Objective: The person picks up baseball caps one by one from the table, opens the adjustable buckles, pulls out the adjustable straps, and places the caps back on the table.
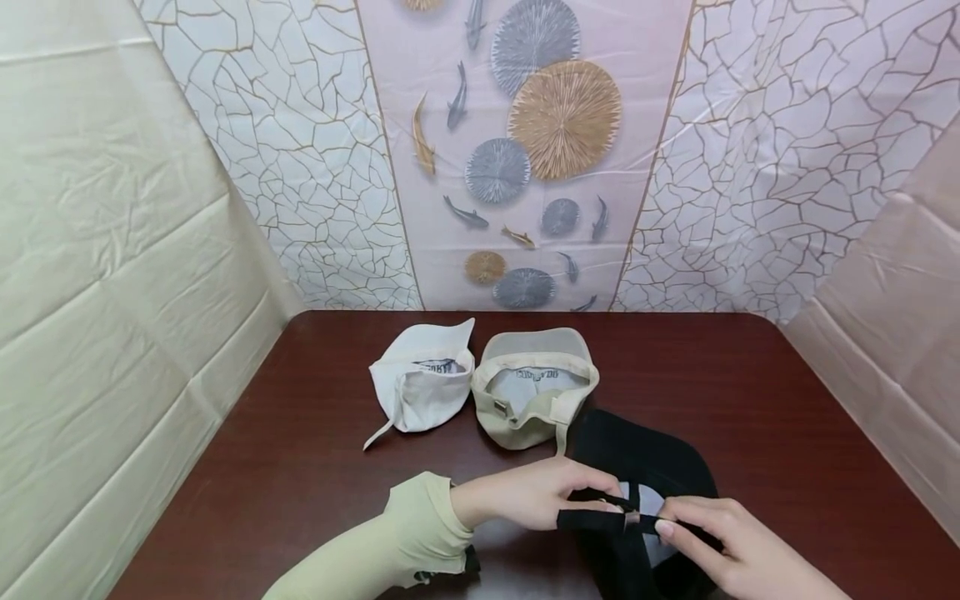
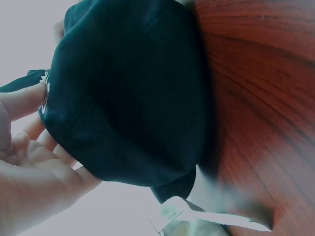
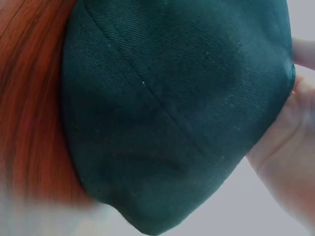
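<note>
A black baseball cap lies at the near right of the table, its opening up and brim pointing away. My left hand pinches its back strap on the left of a small metal buckle. On the buckle's other side, my right hand pinches the strap between thumb and fingers. In the left wrist view, the left thumb presses by the metal piece at the edge of the cap. The crown fills most of the right wrist view and hides the right fingertips.
Behind the black cap, a beige cap rests upturned with its strap hanging toward me. A white cap lies left of it, its strap loose on the dark red-brown table. Fabric walls surround the table.
</note>
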A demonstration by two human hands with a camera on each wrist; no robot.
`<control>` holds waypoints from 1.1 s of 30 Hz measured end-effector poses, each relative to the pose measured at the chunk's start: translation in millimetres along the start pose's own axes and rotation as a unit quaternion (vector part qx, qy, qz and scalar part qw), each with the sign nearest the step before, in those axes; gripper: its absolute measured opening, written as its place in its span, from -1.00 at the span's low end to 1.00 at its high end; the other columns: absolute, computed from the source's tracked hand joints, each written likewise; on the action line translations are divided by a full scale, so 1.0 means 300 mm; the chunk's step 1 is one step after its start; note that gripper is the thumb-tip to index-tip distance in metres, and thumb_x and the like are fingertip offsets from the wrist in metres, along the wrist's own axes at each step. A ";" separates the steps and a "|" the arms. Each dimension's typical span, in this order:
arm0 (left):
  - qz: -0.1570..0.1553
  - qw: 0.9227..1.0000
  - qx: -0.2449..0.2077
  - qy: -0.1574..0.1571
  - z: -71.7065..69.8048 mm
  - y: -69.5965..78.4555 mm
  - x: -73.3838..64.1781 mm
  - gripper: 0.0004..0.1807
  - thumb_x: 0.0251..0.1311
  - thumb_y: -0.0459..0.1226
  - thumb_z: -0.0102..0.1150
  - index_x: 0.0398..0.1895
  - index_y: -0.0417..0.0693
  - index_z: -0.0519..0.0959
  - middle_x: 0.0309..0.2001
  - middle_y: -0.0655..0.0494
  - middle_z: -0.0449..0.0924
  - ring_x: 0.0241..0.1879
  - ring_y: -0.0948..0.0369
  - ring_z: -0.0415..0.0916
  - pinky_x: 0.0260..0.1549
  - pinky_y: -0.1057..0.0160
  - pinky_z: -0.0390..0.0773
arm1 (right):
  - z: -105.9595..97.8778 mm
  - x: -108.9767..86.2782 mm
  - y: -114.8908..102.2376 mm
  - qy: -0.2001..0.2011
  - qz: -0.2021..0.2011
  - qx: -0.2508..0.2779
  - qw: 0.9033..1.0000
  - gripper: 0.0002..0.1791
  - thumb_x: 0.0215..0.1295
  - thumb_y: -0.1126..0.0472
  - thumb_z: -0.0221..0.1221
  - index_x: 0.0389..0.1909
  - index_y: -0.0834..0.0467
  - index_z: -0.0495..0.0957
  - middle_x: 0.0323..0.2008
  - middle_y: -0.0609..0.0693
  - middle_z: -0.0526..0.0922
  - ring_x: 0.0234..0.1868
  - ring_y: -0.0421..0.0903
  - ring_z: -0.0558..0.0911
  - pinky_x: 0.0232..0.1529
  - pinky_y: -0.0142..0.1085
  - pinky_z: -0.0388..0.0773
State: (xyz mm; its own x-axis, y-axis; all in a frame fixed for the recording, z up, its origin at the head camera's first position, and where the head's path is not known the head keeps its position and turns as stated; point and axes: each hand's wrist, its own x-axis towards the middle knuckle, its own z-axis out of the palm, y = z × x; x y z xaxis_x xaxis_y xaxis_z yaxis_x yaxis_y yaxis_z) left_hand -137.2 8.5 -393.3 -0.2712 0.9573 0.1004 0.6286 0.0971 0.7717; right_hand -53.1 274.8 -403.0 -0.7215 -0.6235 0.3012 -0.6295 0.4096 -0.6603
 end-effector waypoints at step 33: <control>-0.006 0.995 0.096 -0.012 0.024 0.000 0.008 -0.88 0.53 -0.26 0.00 -0.06 -0.01 0.55 -0.26 0.28 0.51 -0.39 0.52 0.29 -0.25 0.61 0.37 | 0.033 0.034 0.006 -0.032 -0.020 0.009 0.999 -0.67 0.43 0.40 0.14 -0.07 -0.15 0.55 -0.30 -0.32 0.55 -0.35 -0.37 0.52 -0.44 -0.43 0.45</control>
State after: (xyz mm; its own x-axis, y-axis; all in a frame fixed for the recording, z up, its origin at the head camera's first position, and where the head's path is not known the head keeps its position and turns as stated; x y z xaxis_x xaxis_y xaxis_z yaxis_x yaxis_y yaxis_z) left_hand -132.6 12.7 -397.8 -0.2643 0.9615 0.0749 0.7536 0.1575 0.6382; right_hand -58.9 262.6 -408.0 -0.6749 -0.6814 0.2834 -0.6520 0.3707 -0.6614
